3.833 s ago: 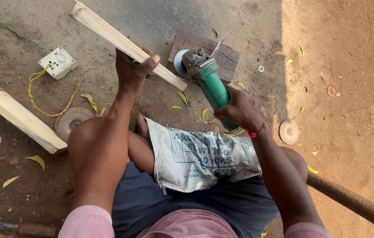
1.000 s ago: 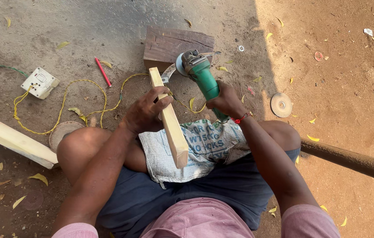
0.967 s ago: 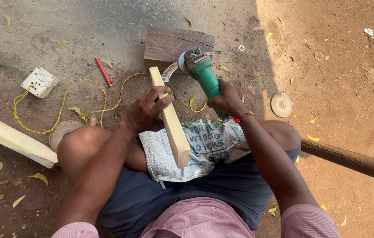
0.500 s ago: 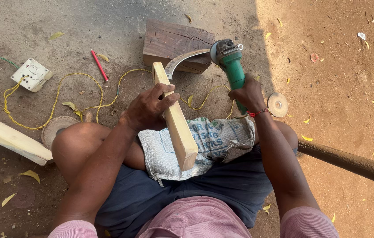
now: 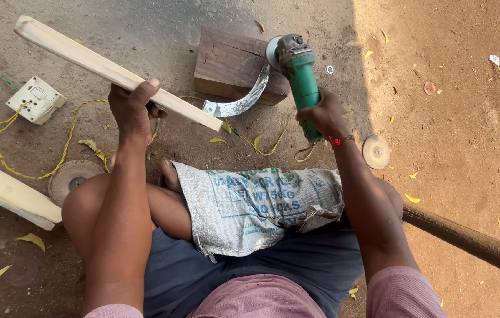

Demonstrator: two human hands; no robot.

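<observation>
My left hand (image 5: 134,110) grips a long pale wooden stick (image 5: 73,53), held out to the left above the ground. Its near end meets a curved metal blade (image 5: 241,101). My right hand (image 5: 319,115) holds a green angle grinder (image 5: 298,72) by its body, disc end pointing away. The disc is beside a dark wooden block (image 5: 229,62), and the curved blade lies against that block. A grey woven sack (image 5: 256,203) is draped over my lap.
A white switch box (image 5: 36,99) with yellow wire (image 5: 23,171) lies at the left. A worn disc (image 5: 72,178) sits by my left knee, another disc (image 5: 375,151) at the right. A pale plank (image 5: 5,193) lies left; a dark pole (image 5: 474,242) lower right.
My left hand has swung the stick from upright over my lap out to the left. The grinder has moved further away, up beside the wooden block.
</observation>
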